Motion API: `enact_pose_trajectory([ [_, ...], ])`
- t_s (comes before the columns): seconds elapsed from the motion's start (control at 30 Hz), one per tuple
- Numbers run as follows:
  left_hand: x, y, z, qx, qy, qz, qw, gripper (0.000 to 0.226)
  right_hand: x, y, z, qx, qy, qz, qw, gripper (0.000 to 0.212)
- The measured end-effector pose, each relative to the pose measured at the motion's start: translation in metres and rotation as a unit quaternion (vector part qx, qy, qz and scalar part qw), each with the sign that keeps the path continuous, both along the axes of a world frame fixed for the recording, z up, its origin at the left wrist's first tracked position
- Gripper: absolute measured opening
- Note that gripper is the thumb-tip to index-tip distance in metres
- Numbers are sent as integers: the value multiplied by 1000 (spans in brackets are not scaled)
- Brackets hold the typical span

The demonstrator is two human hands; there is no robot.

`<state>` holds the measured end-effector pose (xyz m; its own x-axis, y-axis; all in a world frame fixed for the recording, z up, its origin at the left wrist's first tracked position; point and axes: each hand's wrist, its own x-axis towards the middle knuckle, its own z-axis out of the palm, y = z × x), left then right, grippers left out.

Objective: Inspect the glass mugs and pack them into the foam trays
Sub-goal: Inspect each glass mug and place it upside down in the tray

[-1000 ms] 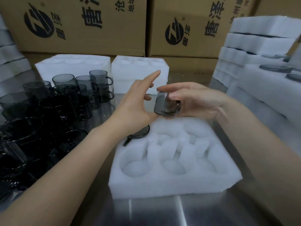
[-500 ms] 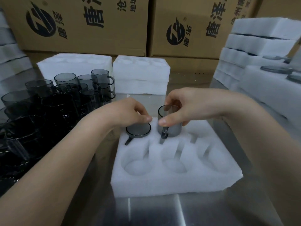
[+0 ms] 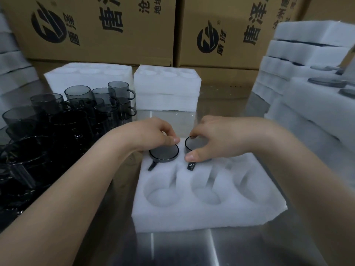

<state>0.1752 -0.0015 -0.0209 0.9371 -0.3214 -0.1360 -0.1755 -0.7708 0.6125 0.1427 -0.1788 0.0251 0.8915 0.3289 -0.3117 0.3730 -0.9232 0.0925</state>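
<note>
Right hand (image 3: 217, 139) is pinching a mug (image 3: 189, 145) by its rim, seating it in the tray's (image 3: 211, 214) far-middle pocket, handle slotted. Left hand (image 3: 151, 135), curled, is touching the neighbouring mug (image 3: 164, 153), likely steadying it; grip unclear.

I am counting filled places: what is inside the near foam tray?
Two mugs in the back row: left mug, middle mug held by the right hand. Front pockets look empty; the right arm hides part of the right ones.

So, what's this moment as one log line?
step: packing | left hand: holds left mug | right hand: pinches middle mug | tray: near row empty
</note>
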Motion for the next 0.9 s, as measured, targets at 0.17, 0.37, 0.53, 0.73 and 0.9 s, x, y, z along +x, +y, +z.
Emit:
enact_pose_trajectory([
  [0.17,1,0,-1,2,6,4,1000,17,5,-3,-8,-53,92,4,994,89],
  [0.37,-4,-6,0,7,-4,26,1000,21,15,-12,-8,45,131,-3,990,95],
  [0.53,-6,-13,4,1,-117,111,987,19,29,-14,-18,197,55,-51,978,81],
  [0.73,-3,-2,8,105,-292,252,917,26,36,-12,-34,220,55,-52,973,70],
  [0.9,28,7,24,126,-251,320,905,29,38,-12,-36,236,45,-53,969,62],
])
